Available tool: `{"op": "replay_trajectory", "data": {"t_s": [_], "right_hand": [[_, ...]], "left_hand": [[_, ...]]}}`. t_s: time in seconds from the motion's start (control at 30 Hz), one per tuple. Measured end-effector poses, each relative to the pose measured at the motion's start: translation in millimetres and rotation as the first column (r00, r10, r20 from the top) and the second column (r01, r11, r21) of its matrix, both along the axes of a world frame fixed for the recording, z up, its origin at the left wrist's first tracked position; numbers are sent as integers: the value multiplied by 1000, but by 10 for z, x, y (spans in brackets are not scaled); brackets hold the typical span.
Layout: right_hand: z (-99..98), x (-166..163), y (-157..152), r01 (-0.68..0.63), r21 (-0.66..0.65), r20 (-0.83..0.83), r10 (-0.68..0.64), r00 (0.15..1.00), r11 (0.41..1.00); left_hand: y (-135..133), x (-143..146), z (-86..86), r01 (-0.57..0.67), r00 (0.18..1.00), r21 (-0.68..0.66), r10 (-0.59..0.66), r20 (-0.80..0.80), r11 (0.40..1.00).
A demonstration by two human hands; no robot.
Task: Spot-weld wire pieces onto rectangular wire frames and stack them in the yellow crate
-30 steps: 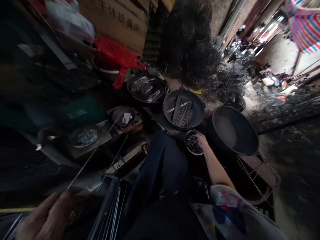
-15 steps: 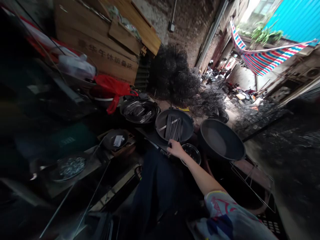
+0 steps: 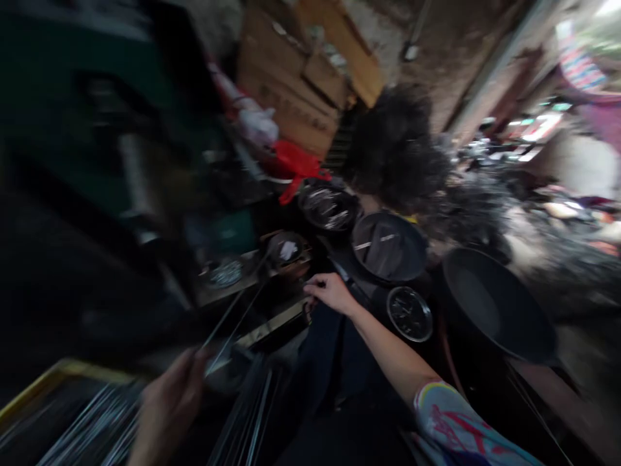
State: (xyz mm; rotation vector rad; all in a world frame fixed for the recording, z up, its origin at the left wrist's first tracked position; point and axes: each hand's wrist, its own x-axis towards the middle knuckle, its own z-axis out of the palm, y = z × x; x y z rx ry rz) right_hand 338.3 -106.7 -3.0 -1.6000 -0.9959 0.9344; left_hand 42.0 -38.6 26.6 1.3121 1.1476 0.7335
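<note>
My right hand (image 3: 330, 292) hangs over my dark-clothed lap, its fingers pinched together; anything between them is too small to make out. It is left of a round black pan (image 3: 405, 249) holding flat dark strips (image 3: 383, 246). Near that pan is a small shiny-rimmed bowl (image 3: 410, 314). My left hand (image 3: 177, 388) is at the lower left, blurred, with fingers curled closed. Thin metal rods (image 3: 235, 310) run diagonally up from beside its fingertips; whether it grips them is unclear. Below and around it lie several long metal wires (image 3: 104, 421).
A yellow-edged crate (image 3: 68, 369) stands lower left. Ahead are a small dark bowl (image 3: 286, 249), a dish of small metal pieces (image 3: 226, 273), a pan of shiny wire (image 3: 330, 206) and a red bag (image 3: 298, 165). A large empty black pan (image 3: 492, 304) sits right; tangled dark wire (image 3: 398, 142) is piled behind.
My view has swung left. My right hand has moved left, away from the edge of the pan of strips, to over my lap. My left hand has come into view at the lower left.
</note>
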Motion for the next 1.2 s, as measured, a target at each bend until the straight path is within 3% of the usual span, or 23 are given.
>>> {"op": "replay_trajectory", "data": {"t_s": [0.03, 0.13, 0.23, 0.57, 1.2], "right_hand": [[11, -134, 98, -15, 4, -34, 15, 999, 1000], [-18, -497, 393, -52, 3, -153, 51, 987, 999], [-83, -787, 618, -93, 0, -263, 90, 960, 996], [-68, -1113, 987, -57, 20, -388, 61, 920, 998], [-44, -1371, 1275, -60, 133, -479, 117, 870, 989]], "left_hand": [[-16, -39, -36, -23, 996, 59, 28, -83, 998], [10, -122, -95, 151, 939, 369, -17, -343, 917], [55, -172, -100, 214, 909, 454, -6, -417, 865], [90, -291, -212, 166, 925, 436, 13, -379, 884], [192, -378, -237, 29, 968, 451, 88, -237, 892]]}}
